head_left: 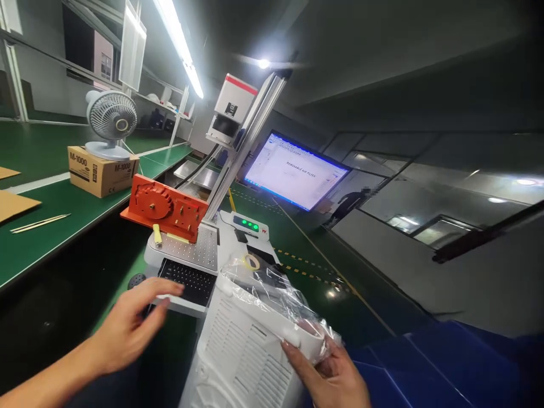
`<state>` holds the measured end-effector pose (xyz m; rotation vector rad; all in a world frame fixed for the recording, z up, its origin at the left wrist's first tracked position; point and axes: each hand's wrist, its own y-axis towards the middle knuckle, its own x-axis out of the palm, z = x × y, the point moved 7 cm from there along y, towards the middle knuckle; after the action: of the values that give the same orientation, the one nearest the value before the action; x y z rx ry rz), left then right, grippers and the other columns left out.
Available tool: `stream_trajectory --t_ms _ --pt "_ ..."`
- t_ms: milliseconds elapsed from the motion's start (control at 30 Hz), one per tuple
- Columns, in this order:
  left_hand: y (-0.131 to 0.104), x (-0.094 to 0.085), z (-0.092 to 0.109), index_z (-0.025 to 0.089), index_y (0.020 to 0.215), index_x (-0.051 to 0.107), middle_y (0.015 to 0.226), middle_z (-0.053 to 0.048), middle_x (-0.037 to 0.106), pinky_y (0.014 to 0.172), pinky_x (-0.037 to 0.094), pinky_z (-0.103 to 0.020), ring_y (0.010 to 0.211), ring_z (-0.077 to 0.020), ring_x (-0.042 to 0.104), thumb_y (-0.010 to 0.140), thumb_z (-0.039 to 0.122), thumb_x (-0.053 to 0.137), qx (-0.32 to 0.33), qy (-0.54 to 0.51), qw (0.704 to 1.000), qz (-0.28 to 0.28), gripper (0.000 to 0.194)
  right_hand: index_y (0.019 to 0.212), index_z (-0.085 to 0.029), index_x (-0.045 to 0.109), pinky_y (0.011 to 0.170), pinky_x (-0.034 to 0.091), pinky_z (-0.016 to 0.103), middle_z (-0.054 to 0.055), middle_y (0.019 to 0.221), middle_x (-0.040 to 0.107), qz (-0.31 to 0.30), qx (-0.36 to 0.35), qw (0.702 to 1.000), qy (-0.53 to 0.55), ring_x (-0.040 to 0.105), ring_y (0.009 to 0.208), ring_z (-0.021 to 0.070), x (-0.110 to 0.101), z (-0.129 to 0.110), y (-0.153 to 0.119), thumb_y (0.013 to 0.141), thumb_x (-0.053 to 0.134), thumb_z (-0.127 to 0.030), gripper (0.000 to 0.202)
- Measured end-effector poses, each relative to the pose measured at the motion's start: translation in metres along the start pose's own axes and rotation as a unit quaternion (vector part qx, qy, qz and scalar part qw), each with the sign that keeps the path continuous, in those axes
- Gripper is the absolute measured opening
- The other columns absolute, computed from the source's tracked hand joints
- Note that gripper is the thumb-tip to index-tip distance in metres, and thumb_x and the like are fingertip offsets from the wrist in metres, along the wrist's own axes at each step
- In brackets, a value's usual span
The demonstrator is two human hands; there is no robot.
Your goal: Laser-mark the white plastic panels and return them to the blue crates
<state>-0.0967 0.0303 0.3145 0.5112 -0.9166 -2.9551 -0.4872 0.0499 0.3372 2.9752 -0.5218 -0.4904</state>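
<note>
A white plastic housing [250, 345] with rows of vent slots stands tilted at the bottom centre, with clear plastic film [272, 289] bunched over its upper edge. My right hand [329, 371] grips the housing's upper right corner together with the film, thumb on the slotted face. To the left of the housing, my left hand [131, 323] is in the air with its thumb and index finger apart, holding nothing. Behind its fingertips lies a black keyboard [189, 280] on the machine's front shelf.
An orange fixture [165, 207] stands on the perforated plate [198, 249] beside a tall metal column [250, 141]. At left, a fan [113, 122] sits on a cardboard box [102, 175] on the green bench [46, 241]. A monitor [297, 170] and a distant person [351, 204] are behind.
</note>
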Motion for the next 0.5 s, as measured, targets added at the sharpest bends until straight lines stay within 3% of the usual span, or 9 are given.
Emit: stream_trajectory --t_ms 67,133,200,267,367,500 --pt "0.032 0.022 0.048 0.023 0.137 0.07 0.138 -0.011 0.077 0.114 0.059 -0.032 0.13 -0.0208 0.072 0.11 0.025 0.051 0.121 0.009 0.99 -0.066 0.034 0.111 -0.025 0.077 0.083 0.071 0.041 0.01 0.108 0.083 0.004 -0.006 1.0 0.013 0.081 0.096 0.0345 0.006 0.003 -0.004 0.057 0.103 -0.056 0.068" --pt "0.053 0.047 0.074 0.02 0.151 0.059 0.148 -0.014 0.072 0.124 0.052 -0.04 0.145 -0.0249 0.063 0.109 0.029 0.057 0.197 0.041 0.972 -0.12 0.043 0.113 -0.025 0.074 0.083 0.07 0.039 0.01 0.108 0.083 0.002 -0.007 1.0 0.024 0.081 0.096 0.0328 0.013 0.007 -0.01 0.06 0.102 -0.056 0.068" --pt "0.064 0.074 0.08 0.017 0.152 0.058 0.144 -0.015 0.074 0.125 0.05 -0.046 0.145 -0.0302 0.063 0.106 0.039 0.066 0.226 0.082 0.955 -0.173 0.051 0.115 -0.024 0.072 0.082 0.07 0.037 0.011 0.11 0.082 -0.003 0.001 0.999 0.033 0.081 0.095 0.0321 0.022 0.014 -0.019 0.061 0.102 -0.057 0.07" --pt "0.067 0.096 0.075 0.017 0.14 0.065 0.122 -0.012 0.081 0.11 0.058 -0.045 0.123 -0.0306 0.075 0.105 0.044 0.07 0.229 0.111 0.946 -0.202 0.044 0.12 -0.023 0.069 0.082 0.069 0.034 0.011 0.114 0.081 0.021 0.003 0.999 0.038 0.08 0.098 0.031 0.029 0.023 -0.029 0.065 0.099 -0.061 0.074" --pt "0.061 0.108 0.069 0.02 0.121 0.069 0.099 -0.003 0.082 0.08 0.057 -0.037 0.088 -0.0228 0.078 0.107 0.04 0.066 0.236 0.112 0.952 -0.161 0.024 0.135 -0.021 0.062 0.092 0.066 0.035 0.012 0.125 0.078 0.088 -0.021 0.995 0.03 0.077 0.109 0.0309 0.032 0.035 -0.043 0.075 0.093 -0.062 0.079" --pt "0.049 0.1 0.076 0.019 0.12 0.068 0.113 -0.004 0.084 0.085 0.056 -0.03 0.101 -0.0166 0.08 0.11 0.019 0.06 0.29 0.05 0.952 -0.083 0.013 0.14 -0.02 0.062 0.099 0.064 0.041 0.011 0.125 0.077 0.084 -0.029 0.996 -0.02 0.074 0.118 0.0352 0.036 0.056 -0.054 0.072 0.096 -0.055 0.083"
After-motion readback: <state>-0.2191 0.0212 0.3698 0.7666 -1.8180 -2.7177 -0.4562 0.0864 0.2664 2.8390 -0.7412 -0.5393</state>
